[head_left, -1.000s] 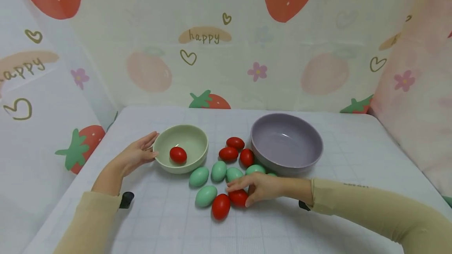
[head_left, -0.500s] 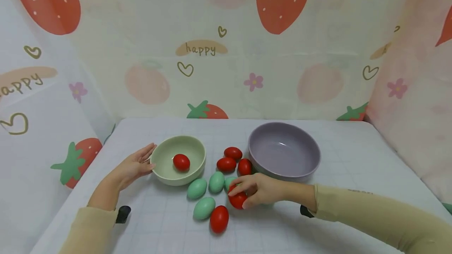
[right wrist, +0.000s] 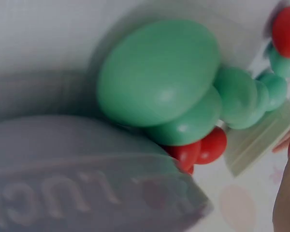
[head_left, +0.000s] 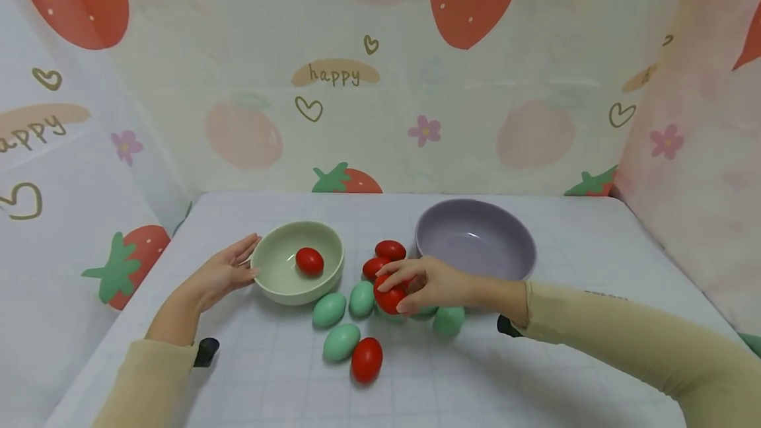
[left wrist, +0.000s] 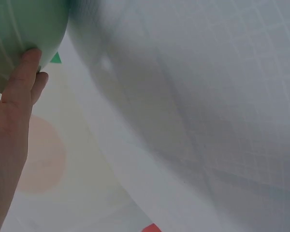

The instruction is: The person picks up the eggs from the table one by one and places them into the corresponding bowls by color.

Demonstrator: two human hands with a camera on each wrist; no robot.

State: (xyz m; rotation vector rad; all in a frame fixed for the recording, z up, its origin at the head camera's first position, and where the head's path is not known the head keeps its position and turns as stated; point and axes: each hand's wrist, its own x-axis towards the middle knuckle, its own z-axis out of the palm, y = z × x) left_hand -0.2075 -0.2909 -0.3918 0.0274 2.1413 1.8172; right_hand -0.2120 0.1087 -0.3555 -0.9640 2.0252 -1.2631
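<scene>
The right hand pinches a red egg, which could slip if held too lightly, while the outstretched left hand touches the pale green bowl at the egg's ten o'clock.

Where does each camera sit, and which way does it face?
Head: worn on the head, facing forward and down at green bowl, purple bowl and eggs; left hand and right hand show.
Left wrist: on that wrist, facing past green bowl along white cloth; left hand shows.
Right wrist: on that wrist, facing eggs beside the purple bowl; part of right hand shows.
Head and right wrist share both bowls and eggs.
</scene>
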